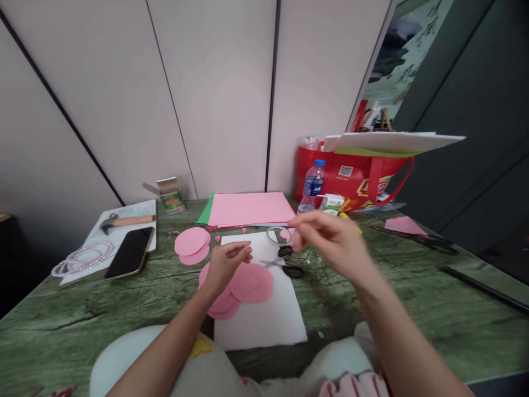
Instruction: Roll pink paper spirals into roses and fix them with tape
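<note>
A wooden-handled hammer [134,221] lay just behind a black-screened phone [130,252] on the left. Farther right, a blue-capped bottle [313,186] stood before a red bag [359,179].

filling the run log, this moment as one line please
left hand: over pink circles, hold unclear | right hand: beside clear ring, hold unclear | scissors: partly on white sheet

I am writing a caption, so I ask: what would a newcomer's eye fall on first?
The bright red carrier bag at the back right of the table probably draws the eye first. Next come the pink paper circles, lying partly on the white sheet near the left hand.
</note>
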The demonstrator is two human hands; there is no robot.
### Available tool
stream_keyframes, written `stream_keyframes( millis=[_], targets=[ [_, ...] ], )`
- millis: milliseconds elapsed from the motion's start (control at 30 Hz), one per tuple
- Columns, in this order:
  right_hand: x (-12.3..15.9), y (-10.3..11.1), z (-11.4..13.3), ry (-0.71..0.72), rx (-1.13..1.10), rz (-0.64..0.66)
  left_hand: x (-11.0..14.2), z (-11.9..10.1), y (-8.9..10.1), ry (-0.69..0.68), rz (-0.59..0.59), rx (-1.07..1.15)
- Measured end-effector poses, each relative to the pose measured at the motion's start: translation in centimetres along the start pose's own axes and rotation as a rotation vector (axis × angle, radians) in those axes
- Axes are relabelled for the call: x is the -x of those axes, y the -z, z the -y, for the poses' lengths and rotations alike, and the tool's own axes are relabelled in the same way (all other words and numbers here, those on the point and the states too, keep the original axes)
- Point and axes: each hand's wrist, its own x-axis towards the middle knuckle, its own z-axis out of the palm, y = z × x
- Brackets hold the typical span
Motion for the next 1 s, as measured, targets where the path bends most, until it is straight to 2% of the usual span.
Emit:
stream_keyframes(
  millis=[100, 200, 267, 333, 400, 467, 567, 633, 700, 767, 800, 900, 1000],
  targets=[
    [-1.0, -1.0, -3.0, 0.049, 0.375, 0.279, -0.2, 0.2, 0.1, 0.003, 0.011, -0.013],
    [-0.9, -1.8, -5.5, -0.025, 0.668, 0.520, -0.3, 0.4, 0.2, 0.014, 0.023, -0.020],
    [-0.6, -2.0, -6.2, -0.084, 0.829, 0.660, -0.4, 0.5, 0.2, 0.014, 0.031, -0.027],
    [-0.5, -2.0, -6.2, -0.117, 0.950, 0.744, -0.4, 0.5, 0.3, 0.013, 0.043, -0.040],
    [-0.5, -1.9, -6.0, -0.116, 1.003, 0.767, -0.4, 0.4, 0.3, 0.020, 0.049, -0.054],
    [-0.6, -1.5, -5.9, -0.097, 0.966, 0.767, -0.4, 0.4, 0.3, 0.028, 0.043, -0.063],
    [-1.0, -0.1, -6.4, -0.059, 0.766, 0.704, -0.4, 0.5, 0.4, 0.038, 0.015, -0.060],
    [-1.4, 0.9, -7.0, -0.037, 0.550, 0.562, -0.4, 0.6, 0.4, 0.045, -0.004, -0.052],
    [-1.8, 1.7, -7.9, -0.048, 0.337, 0.356, -0.4, 0.7, 0.4, 0.045, -0.008, -0.045],
    [-2.2, 2.0, -8.8, -0.086, 0.204, 0.170, -0.4, 0.8, 0.4, 0.040, -0.003, -0.042],
    [-2.3, 2.0, -9.3, -0.102, 0.173, 0.118, -0.5, 0.8, 0.4, 0.038, 0.000, -0.042],
    [-2.4, 1.3, -10.5, -0.075, 0.256, 0.061, -0.5, 0.8, 0.3, 0.044, -0.003, -0.041],
    [-2.1, -0.2, -11.0, 0.019, 0.483, 0.118, -0.5, 0.7, 0.3, 0.057, -0.018, -0.022]
  ],
)
